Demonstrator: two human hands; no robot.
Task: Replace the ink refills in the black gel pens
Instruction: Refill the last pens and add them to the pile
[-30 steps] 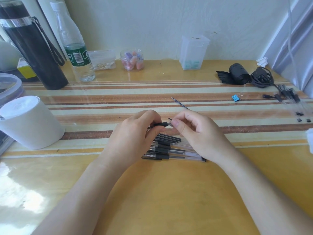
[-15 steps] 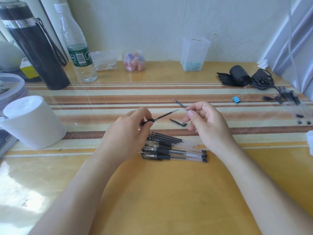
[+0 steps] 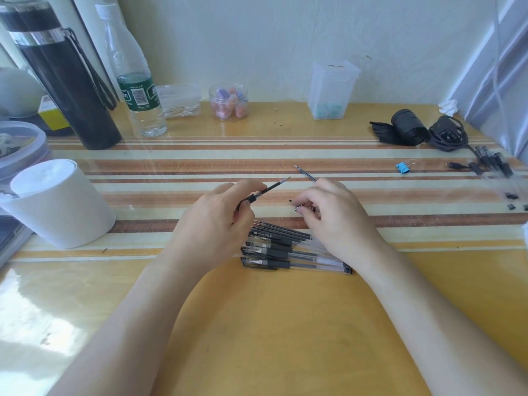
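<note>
My left hand (image 3: 217, 224) grips a black gel pen (image 3: 264, 192) by its barrel, with the bare refill tip pointing up and to the right. My right hand (image 3: 337, 221) is lowered to the table with curled fingers, its fingertips pinching a small black pen tip piece (image 3: 290, 201) that is mostly hidden under them. A loose refill (image 3: 305, 173) lies just beyond that hand. A pile of black gel pens (image 3: 285, 255) and spare refills (image 3: 283, 232) lies between my hands, close to me.
A white cup (image 3: 57, 204), a black flask (image 3: 65, 81) and a water bottle (image 3: 137, 90) stand at the left. A jar (image 3: 228, 101) and clear box (image 3: 331, 90) are at the back. Blue binder clip (image 3: 403, 167), black cables (image 3: 448, 135) and more pens (image 3: 491, 161) lie right.
The hands pulled apart and the tip piece came off the pen onto the table. My right hand has dropped down onto that piece; the left hand keeps the pen raised.
</note>
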